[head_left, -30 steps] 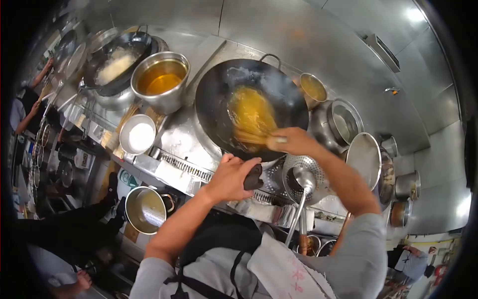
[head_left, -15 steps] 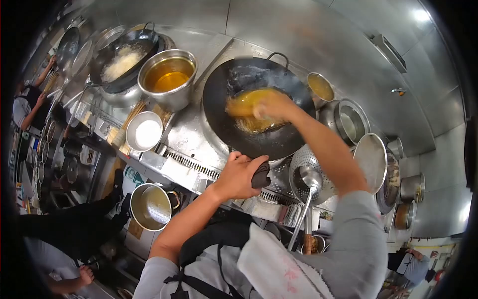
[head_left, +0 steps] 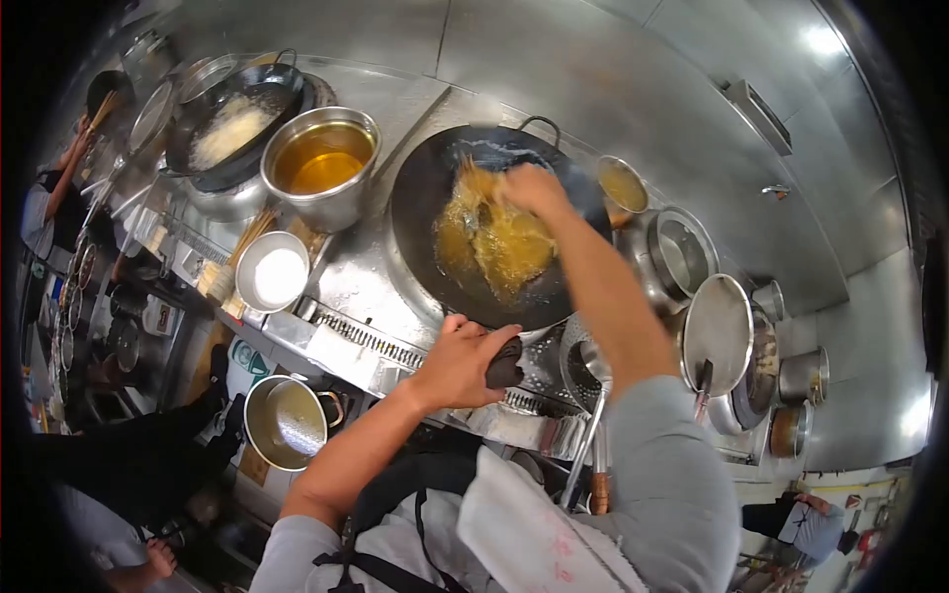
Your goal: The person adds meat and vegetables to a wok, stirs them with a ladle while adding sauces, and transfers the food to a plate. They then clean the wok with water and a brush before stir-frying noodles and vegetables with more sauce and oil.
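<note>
In front of me a large black wok (head_left: pixel 415 232) sits on the range with yellowish, foaming liquid (head_left: pixel 514 252) in it. My right hand (head_left: pixel 534 190) is over the wok, its fingers closed on what looks like a bamboo wok brush (head_left: pixel 473 178). The brush is smeared by motion and partly lost in the splashing liquid. At the wok's near edge, my left hand (head_left: pixel 460 363) is closed around a folded dark cloth (head_left: pixel 505 364). The near handle is hidden behind the hand and cloth.
A metal pot of amber oil (head_left: pixel 326 173) stands left of the wok, near a bowl of white contents (head_left: pixel 275 272). Food fries in a second wok (head_left: pixel 203 163). At right are a perforated strainer (head_left: pixel 573 366), a ladle (head_left: pixel 596 361) and several pots. Other people stand nearby.
My right hand has moved up the wok's far side, and the yellow liquid has spread and splashed. My left hand keeps its grip on the cloth. The whole view has shifted slightly.
</note>
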`<state>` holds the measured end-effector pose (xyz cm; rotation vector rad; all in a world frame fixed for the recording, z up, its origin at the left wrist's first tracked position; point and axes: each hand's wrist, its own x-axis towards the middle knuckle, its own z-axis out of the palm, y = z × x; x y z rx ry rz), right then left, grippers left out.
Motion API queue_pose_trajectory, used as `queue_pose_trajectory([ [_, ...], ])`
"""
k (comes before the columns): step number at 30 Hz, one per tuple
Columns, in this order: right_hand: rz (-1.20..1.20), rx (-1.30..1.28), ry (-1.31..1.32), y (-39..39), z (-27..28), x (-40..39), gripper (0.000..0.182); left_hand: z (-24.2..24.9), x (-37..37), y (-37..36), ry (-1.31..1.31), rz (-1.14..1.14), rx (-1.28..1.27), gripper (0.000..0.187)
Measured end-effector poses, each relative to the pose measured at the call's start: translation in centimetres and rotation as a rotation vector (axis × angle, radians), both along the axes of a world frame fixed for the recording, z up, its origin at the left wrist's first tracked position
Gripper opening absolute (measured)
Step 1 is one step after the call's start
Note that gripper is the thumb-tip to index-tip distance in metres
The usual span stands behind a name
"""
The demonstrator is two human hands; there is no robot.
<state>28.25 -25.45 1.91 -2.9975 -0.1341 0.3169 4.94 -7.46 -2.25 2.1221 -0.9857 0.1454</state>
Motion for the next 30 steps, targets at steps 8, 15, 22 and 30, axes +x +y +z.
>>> queue_pose_trajectory([
  [8, 0.072, 0.459, -0.016, 0.6, -1.0, -16.1, 0.042, -1.3, 0.1, -0.1, -0.105, 0.014, -0.075, 0.077],
  [15, -0.172, -0.212, -0.040, -12.6, 4.4, -4.2, 0.040, -0.7, 0.4, 0.4, 0.036, 0.018, -0.114, 0.081],
  [22, 0.004, 0.205, -0.283, 5.1, -2.8, -6.8, 0.030, -0.5, 0.6, 0.8, 0.012, 0.030, -0.161, 0.080],
  [30, 0.321, -0.596, -0.049, -6.3, 3.8, -11.5, 0.035, -1.0, 1.0, 0.9, 0.014, -0.005, -0.158, 0.081],
])
